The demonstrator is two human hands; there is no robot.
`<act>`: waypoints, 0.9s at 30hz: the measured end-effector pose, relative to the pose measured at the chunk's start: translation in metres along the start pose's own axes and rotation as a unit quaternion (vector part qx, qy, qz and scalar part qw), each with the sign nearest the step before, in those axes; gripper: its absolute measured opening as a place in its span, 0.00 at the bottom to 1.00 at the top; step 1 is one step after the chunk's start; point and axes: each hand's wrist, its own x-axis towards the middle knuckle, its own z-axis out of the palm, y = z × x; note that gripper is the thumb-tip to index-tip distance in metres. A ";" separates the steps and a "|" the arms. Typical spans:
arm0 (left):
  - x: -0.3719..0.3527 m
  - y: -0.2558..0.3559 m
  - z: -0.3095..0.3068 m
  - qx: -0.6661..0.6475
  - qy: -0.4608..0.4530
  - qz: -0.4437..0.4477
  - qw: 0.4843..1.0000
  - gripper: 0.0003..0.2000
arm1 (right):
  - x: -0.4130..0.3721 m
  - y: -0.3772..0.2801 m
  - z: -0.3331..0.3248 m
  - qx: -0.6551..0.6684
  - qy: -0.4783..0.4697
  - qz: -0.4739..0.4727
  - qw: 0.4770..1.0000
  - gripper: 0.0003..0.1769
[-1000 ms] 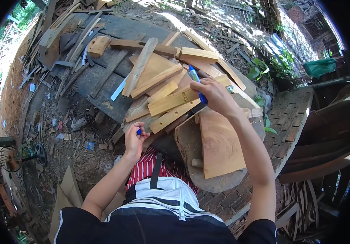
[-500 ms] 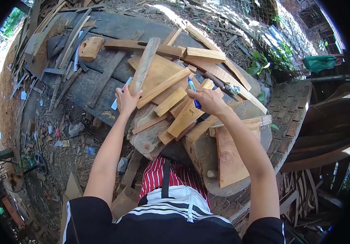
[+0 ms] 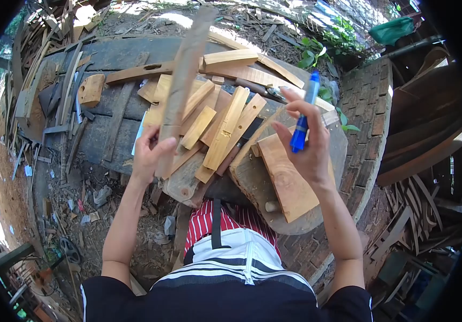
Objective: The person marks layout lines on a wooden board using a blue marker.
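My left hand (image 3: 150,153) is closed around the lower end of a long, weathered wooden strip (image 3: 183,80), raised and tilted over the bench. In my right hand (image 3: 314,142) is a blue marker pen (image 3: 312,88), held nearly upright between fingers and thumb. Between the hands lie pale wood blocks, among them a long notched block (image 3: 225,131) and a short block (image 3: 198,127). Beside them rests a dark-bladed tool (image 3: 251,132). A broad wooden piece (image 3: 287,177) leans on the thick slab below my right hand.
The dark plank bench (image 3: 118,51) carries a long slotted beam (image 3: 139,73) and a block with holes (image 3: 91,90). Scrap strips (image 3: 70,80) are piled at left. A brick ledge (image 3: 368,129) runs along the right. Debris covers the ground at lower left.
My left hand has lifted the wooden strip off the pile, standing it up more steeply. My right hand has moved right and up with the marker. The view has shifted.
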 end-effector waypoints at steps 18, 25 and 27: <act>-0.148 -0.028 0.184 -0.023 -0.153 -0.236 0.959 0.17 | -0.206 0.009 -0.263 -0.276 -0.177 0.078 0.941 0.10; -0.141 -0.043 0.209 -0.083 -0.148 -0.352 0.920 0.16 | -0.243 0.066 -0.317 -0.324 -0.024 0.191 0.926 0.17; -0.129 -0.048 0.208 -0.058 -0.161 -0.387 0.906 0.13 | -0.245 0.084 -0.324 -0.330 -0.012 0.191 0.924 0.19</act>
